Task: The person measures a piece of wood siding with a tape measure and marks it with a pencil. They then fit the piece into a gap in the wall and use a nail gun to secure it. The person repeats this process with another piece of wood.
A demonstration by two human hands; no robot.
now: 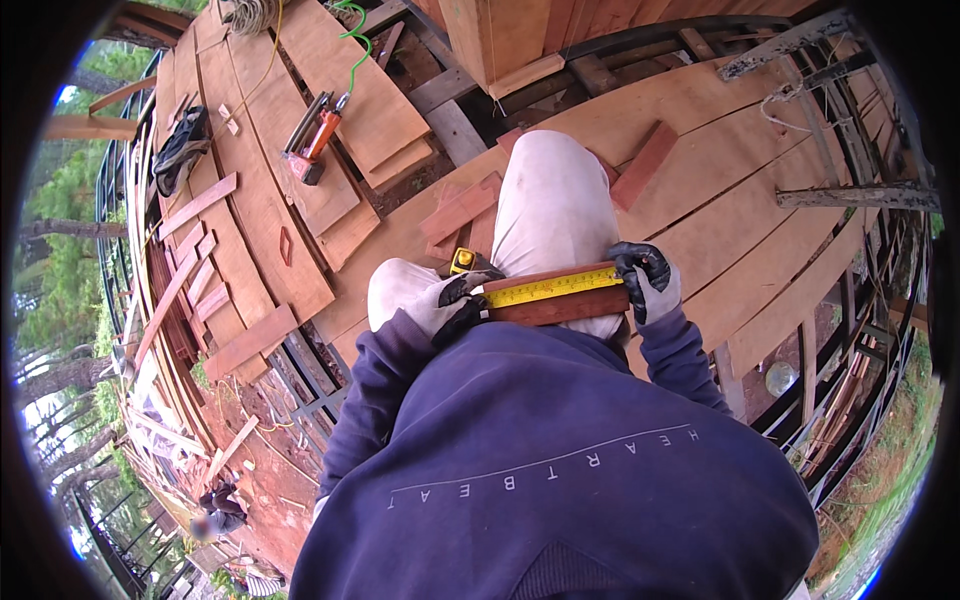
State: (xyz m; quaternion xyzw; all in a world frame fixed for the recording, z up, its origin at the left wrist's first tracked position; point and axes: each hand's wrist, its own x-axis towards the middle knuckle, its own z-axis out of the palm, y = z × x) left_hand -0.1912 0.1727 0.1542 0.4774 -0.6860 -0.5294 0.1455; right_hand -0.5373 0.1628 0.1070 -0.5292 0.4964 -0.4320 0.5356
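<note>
A short reddish-brown wooden board (560,309) lies across my lap, with the yellow blade of a tape measure (545,288) stretched along it. My left hand (447,303), in a white glove with black fingers, is closed at the left end of the blade and board. Just beyond those fingers shows a yellow-and-black tape measure case (462,260); how the blade joins it is hidden. At the opposite end my right hand (645,279), gloved alike, curls its fingers round the board's end, against the blade. Glove and board partly cover the fingertips.
An orange nail gun (316,143) with a green coiled hose (357,50) rests on the planks ahead. Loose reddish offcuts (645,165) lie around my knees. A dark bag (182,150) sits farther left. Open gaps show between floor joists (305,365). Another person (222,508) is lower left.
</note>
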